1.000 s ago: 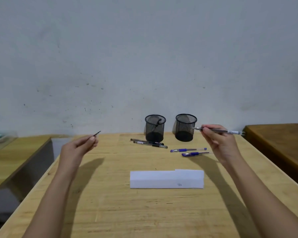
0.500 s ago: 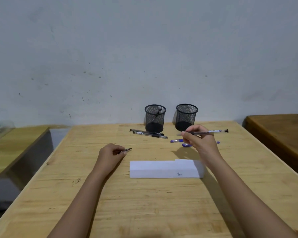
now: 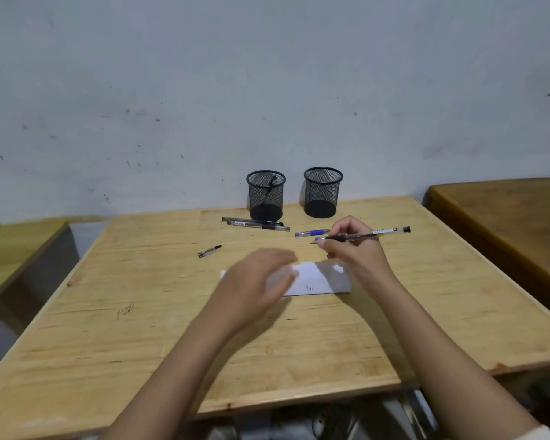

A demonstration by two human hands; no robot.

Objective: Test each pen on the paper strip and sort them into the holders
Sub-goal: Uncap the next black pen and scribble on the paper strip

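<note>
My right hand (image 3: 354, 249) grips an uncapped black pen (image 3: 369, 235), tip pointing left, just above the right part of the white paper strip (image 3: 321, 281). A small scribble marks the strip. My left hand (image 3: 258, 281), blurred and flat with fingers apart, hovers over the strip's left part and holds nothing. The pen cap (image 3: 209, 251) lies on the table left of the strip. Two black mesh holders stand at the back: the left holder (image 3: 265, 195) has one pen inside, the right holder (image 3: 322, 192) looks empty. Two black pens (image 3: 256, 224) and blue pens (image 3: 311, 232) lie in front of them.
The wooden table (image 3: 140, 312) has its front edge near me and a grey wall right behind the holders. A lower wooden surface (image 3: 16, 246) sits to the left and a darker one (image 3: 505, 217) to the right, each across a gap.
My left hand let go of the cap, which now lies on the table, and moved right over the strip. My right hand shifted slightly toward the strip with the pen.
</note>
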